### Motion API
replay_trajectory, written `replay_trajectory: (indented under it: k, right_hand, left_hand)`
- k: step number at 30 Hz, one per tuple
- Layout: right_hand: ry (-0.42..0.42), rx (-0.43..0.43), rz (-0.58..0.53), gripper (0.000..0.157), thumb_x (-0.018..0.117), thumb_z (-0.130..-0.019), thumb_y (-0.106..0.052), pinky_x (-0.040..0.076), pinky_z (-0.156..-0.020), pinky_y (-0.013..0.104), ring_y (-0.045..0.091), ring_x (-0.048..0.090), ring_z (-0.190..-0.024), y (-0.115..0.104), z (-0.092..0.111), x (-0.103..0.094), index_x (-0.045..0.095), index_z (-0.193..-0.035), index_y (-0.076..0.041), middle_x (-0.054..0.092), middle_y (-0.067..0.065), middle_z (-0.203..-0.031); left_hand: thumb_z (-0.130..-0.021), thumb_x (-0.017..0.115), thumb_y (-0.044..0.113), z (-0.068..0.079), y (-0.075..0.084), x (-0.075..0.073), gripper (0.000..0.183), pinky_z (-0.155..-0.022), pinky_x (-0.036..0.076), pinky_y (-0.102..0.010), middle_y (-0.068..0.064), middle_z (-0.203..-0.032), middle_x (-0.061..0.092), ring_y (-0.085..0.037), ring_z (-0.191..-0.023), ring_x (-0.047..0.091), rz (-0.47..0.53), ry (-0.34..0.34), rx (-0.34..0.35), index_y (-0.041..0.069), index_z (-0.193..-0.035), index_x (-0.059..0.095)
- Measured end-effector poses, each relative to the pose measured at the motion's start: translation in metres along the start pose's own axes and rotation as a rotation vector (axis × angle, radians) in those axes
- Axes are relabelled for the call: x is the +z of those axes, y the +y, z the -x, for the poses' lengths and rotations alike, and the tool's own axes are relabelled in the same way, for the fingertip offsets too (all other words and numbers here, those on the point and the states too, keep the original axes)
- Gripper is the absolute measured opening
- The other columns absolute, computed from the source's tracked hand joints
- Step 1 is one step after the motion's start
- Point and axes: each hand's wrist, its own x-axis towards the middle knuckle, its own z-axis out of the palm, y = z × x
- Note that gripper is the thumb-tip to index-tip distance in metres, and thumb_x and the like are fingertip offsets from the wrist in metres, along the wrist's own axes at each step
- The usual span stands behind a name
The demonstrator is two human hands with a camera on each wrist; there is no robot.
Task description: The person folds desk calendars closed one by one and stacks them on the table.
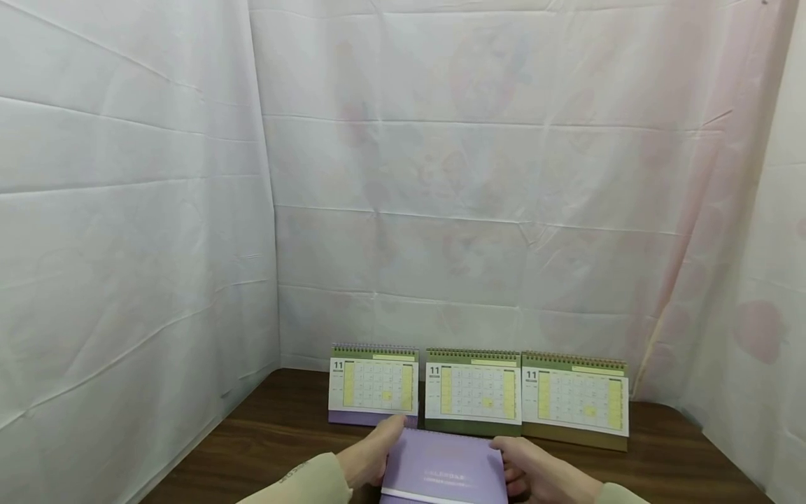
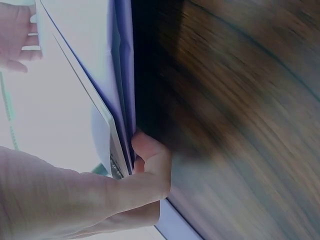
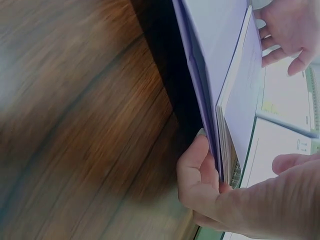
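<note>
A purple desk calendar (image 1: pixel 443 465) with a coil binding along its far edge is held above the dark wooden table at the front. My left hand (image 1: pixel 371 455) holds its left side, thumb near the far corner. On the opposite side, my right hand (image 1: pixel 535 470) holds it, fingers curled under the lower panel (image 3: pixel 192 65). Seen from the left wrist, the folded purple base and the page stack form separate layers. Behind it stand three calendars showing month pages: a purple-based one (image 1: pixel 374 385), a green-based one (image 1: pixel 472 388) and a brown-based one (image 1: pixel 576 399).
The three standing calendars form a row along the back of the wooden table (image 1: pixel 252 434). Pale printed curtains (image 1: pixel 403 175) hang behind the table and on both sides. The green and brown calendars stand edge to edge, with a narrow gap left of the green one.
</note>
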Motion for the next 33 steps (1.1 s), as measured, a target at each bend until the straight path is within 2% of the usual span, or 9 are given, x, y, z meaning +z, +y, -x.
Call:
replay_trajectory:
  k: [6, 9, 15, 20, 23, 25, 28, 31, 33]
  right_hand:
    - [-0.016, 0.010, -0.046, 0.043, 0.049, -0.086, -0.034, 0.044, -0.064, 0.037, 0.019, 0.046, -0.066, -0.009, -0.001, 0.016, 0.043, -0.100, 0.006, 0.046, 0.013, -0.079]
    - [-0.025, -0.002, -0.052, 0.042, 0.048, -0.086, -0.035, 0.046, -0.064, 0.039, 0.021, 0.045, -0.068, -0.013, -0.002, 0.023, 0.043, -0.099, 0.005, 0.045, 0.014, -0.079]
    - [-0.044, -0.043, -0.071, 0.044, 0.045, -0.088, -0.035, 0.049, -0.064, 0.043, 0.027, 0.050, -0.072, -0.017, -0.007, 0.041, 0.043, -0.101, 0.008, 0.047, 0.018, -0.081]
    - [-0.062, -0.053, -0.092, 0.047, 0.043, -0.090, -0.036, 0.049, -0.065, 0.044, 0.032, 0.049, -0.080, -0.022, -0.009, 0.054, 0.043, -0.104, 0.010, 0.046, 0.021, -0.085]
    - [-0.080, -0.077, -0.103, 0.049, 0.043, -0.090, -0.037, 0.050, -0.065, 0.044, 0.032, 0.048, -0.079, -0.026, -0.010, 0.062, 0.043, -0.105, 0.010, 0.045, 0.022, -0.086]
    - [-0.105, -0.099, -0.107, 0.050, 0.041, -0.091, -0.037, 0.050, -0.065, 0.044, 0.032, 0.048, -0.079, -0.029, -0.010, 0.068, 0.043, -0.106, 0.011, 0.044, 0.023, -0.086]
    - [-0.131, -0.127, -0.120, 0.052, 0.041, -0.091, -0.038, 0.050, -0.066, 0.044, 0.032, 0.048, -0.078, -0.032, -0.010, 0.076, 0.043, -0.107, 0.011, 0.043, 0.024, -0.087]
    - [-0.127, -0.140, -0.135, 0.052, 0.040, -0.091, -0.039, 0.050, -0.065, 0.045, 0.034, 0.049, -0.079, -0.037, -0.011, 0.085, 0.044, -0.107, 0.011, 0.044, 0.025, -0.087]
    - [-0.128, -0.151, -0.139, 0.051, 0.040, -0.092, -0.039, 0.051, -0.065, 0.045, 0.035, 0.050, -0.078, -0.038, -0.012, 0.091, 0.045, -0.107, 0.010, 0.044, 0.026, -0.088]
  left_hand:
    - [-0.083, 0.044, 0.037, -0.006, 0.000, -0.018, 0.070, -0.085, 0.028, -0.069, -0.037, -0.124, 0.034, -0.049, -0.107, 0.040, -0.032, 0.062, -0.045, -0.012, -0.130, 0.028]
    - [-0.084, 0.044, 0.036, -0.009, 0.000, -0.028, 0.070, -0.086, 0.025, -0.072, -0.039, -0.125, 0.032, -0.051, -0.109, 0.038, -0.024, 0.061, -0.047, -0.014, -0.130, 0.027]
    - [-0.082, 0.043, 0.030, -0.013, -0.002, -0.050, 0.066, -0.086, 0.016, -0.076, -0.039, -0.114, 0.035, -0.056, -0.111, 0.032, -0.011, 0.048, -0.035, -0.017, -0.125, 0.027]
    - [-0.083, 0.042, 0.034, -0.036, -0.017, -0.061, 0.068, -0.084, 0.014, -0.078, -0.039, -0.117, 0.033, -0.056, -0.112, 0.031, -0.030, 0.072, -0.021, -0.014, -0.128, 0.025]
    - [-0.083, 0.040, 0.034, -0.051, -0.027, -0.067, 0.067, -0.087, 0.019, -0.074, -0.040, -0.120, 0.031, -0.052, -0.110, 0.033, -0.031, 0.093, 0.008, -0.012, -0.129, 0.025]
    - [-0.083, 0.039, 0.030, -0.052, -0.029, -0.073, 0.064, -0.091, 0.022, -0.068, -0.039, -0.123, 0.030, -0.051, -0.111, 0.034, -0.016, 0.104, 0.042, -0.012, -0.129, 0.026]
    - [-0.081, 0.037, 0.022, -0.042, -0.025, -0.085, 0.060, -0.094, 0.026, -0.061, -0.039, -0.126, 0.025, -0.051, -0.112, 0.030, -0.006, 0.073, 0.101, -0.015, -0.127, 0.025]
    - [-0.082, 0.036, 0.020, -0.033, -0.023, -0.097, 0.062, -0.098, 0.021, -0.060, -0.040, -0.128, 0.017, -0.054, -0.116, 0.022, -0.007, 0.027, 0.117, -0.018, -0.128, 0.020]
    - [-0.083, 0.035, 0.020, -0.032, -0.023, -0.104, 0.061, -0.099, 0.021, -0.060, -0.041, -0.128, 0.017, -0.053, -0.117, 0.021, -0.023, 0.005, 0.120, -0.019, -0.128, 0.020]
